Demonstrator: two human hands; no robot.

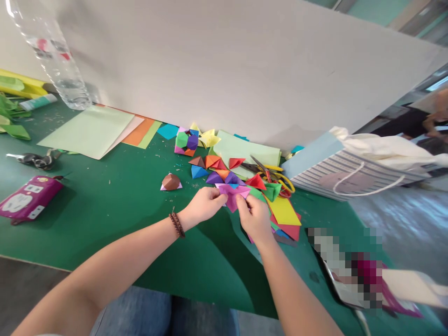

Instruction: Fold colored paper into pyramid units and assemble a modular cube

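Between my two hands is a piece of folded purple paper (231, 196), pinched at both sides above the green table (147, 242). My left hand (205, 204) grips its left edge, fingers closed. At its right edge my right hand (256, 213) pinches the paper with thumb and fingers. Just beyond lie several folded paper pieces, among them a red one (256, 181), a green one (272, 191) and a blue one (199, 171). A brown and pink folded piece (171, 182) sits alone to the left. A many-coloured paper ball (186, 141) stands farther back.
Scissors (280, 177) with yellow handles lie behind my right hand, near yellow paper (285, 210). A striped paper bag (350, 168) stands at right, a tablet-like device (336, 275) nearer. At left are a plastic bottle (66, 70), paper sheets (87, 128), keys (38, 160) and a purple pouch (31, 198).
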